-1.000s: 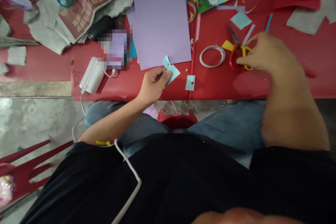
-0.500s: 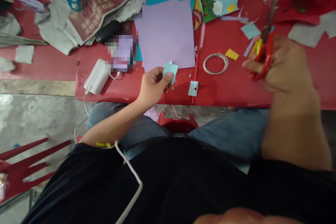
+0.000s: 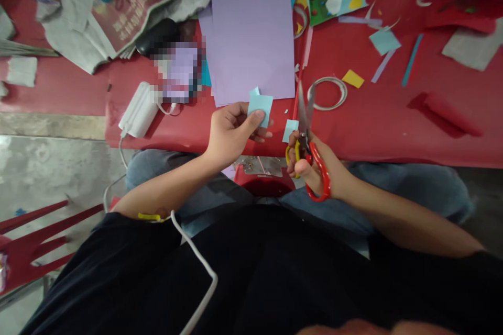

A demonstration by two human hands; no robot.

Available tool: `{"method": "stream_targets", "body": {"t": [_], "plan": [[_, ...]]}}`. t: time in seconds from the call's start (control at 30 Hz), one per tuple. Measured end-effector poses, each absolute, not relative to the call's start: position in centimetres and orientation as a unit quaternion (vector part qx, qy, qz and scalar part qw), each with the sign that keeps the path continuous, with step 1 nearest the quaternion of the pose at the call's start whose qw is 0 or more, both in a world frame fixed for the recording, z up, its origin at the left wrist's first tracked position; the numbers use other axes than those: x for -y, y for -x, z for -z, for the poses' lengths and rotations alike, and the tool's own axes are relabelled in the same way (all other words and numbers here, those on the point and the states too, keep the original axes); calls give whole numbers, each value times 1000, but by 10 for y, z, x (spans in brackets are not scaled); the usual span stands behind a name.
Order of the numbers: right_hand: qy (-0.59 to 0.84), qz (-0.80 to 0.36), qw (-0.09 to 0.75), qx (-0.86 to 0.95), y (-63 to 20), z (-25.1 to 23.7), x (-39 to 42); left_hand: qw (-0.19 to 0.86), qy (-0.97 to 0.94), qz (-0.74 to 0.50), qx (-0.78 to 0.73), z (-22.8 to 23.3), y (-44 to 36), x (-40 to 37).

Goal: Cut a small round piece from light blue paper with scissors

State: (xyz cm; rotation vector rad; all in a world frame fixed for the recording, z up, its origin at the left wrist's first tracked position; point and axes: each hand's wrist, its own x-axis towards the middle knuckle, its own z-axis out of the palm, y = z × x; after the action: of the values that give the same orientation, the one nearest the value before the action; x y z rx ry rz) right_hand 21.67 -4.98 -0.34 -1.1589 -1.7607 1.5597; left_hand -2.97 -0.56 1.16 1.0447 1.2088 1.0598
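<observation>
Scissors up, tiny paper scrap pinched right next to them

Your left hand (image 3: 231, 133) is closed on a small light-blue paper piece (image 3: 261, 106), held just over the near edge of the desk (image 3: 377, 120), and your right hand (image 3: 314, 167) is gripping the red-and-yellow scissors (image 3: 308, 138) with the blades parted and pointing up, close beside it. Honestly that piece is so small your fingertips sit right where a cut would go, so a nick seems possible, or the scrap could slip and drop into your lap. Hard to tell how far your fingers are through the handles, and a blurred patch hides something next to the purple sheet (image 3: 251, 42).
</observation>
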Motion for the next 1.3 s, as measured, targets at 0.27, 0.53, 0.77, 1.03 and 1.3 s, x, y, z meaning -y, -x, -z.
{"method": "stream_targets", "body": {"t": [0.27, 0.53, 0.77, 1.03, 1.3], "plan": [[436, -535, 221, 689, -206, -4, 58, 569, -483, -456, -485, -13, 20, 17], [430, -502, 205, 722, -201, -7, 61, 549, -499, -463, -484, -13, 16, 23], [435, -481, 193, 737, -199, -5, 61, 559, -500, -446, -488, -10, 16, 27], [450, -477, 167, 736, -201, -5, 61, 578, -493, -448, -471, -11, 17, 27], [443, -485, 170, 735, -204, -3, 62, 601, -481, -437, -465, -16, 19, 26]]}}
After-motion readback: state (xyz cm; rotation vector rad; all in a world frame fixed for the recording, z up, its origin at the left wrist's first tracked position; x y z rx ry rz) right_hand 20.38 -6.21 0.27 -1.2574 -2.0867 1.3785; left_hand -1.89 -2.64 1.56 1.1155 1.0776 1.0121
